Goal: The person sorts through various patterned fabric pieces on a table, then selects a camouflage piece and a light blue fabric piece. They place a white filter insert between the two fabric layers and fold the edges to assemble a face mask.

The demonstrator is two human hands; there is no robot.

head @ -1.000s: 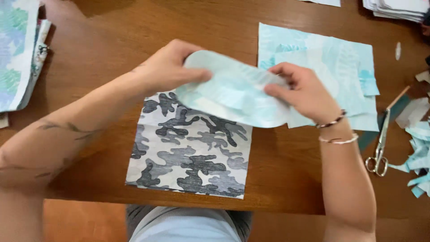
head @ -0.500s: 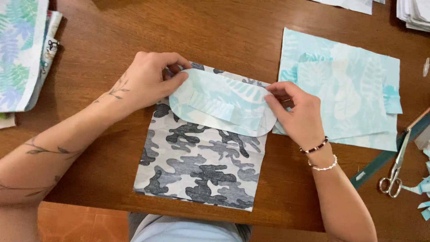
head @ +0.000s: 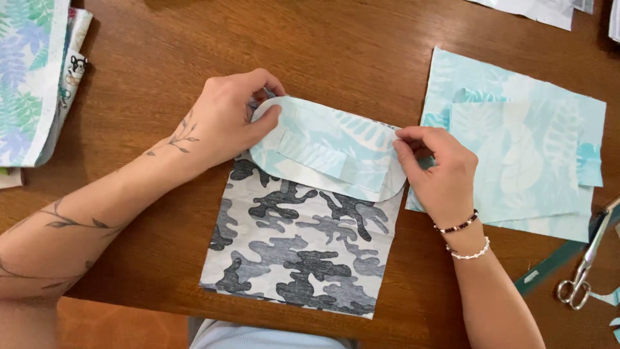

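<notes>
1 camouflage cloth (head: 303, 258), 1 flap (head: 329, 152), 1 scissors (head: 581, 274).

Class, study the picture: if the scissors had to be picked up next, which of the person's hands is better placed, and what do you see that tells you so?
Probably the right hand. It pinches the right end of the pale leaf-print flap and is on the same side as the scissors at the table's right edge. The left hand presses the flap's far end.

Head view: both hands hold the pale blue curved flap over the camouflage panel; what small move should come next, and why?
Probably nudge the flap until its top edge meets the camouflage panel's top edge, then press it flat. The left hand and right hand pinch its two ends, and it sits slightly tilted.
</notes>
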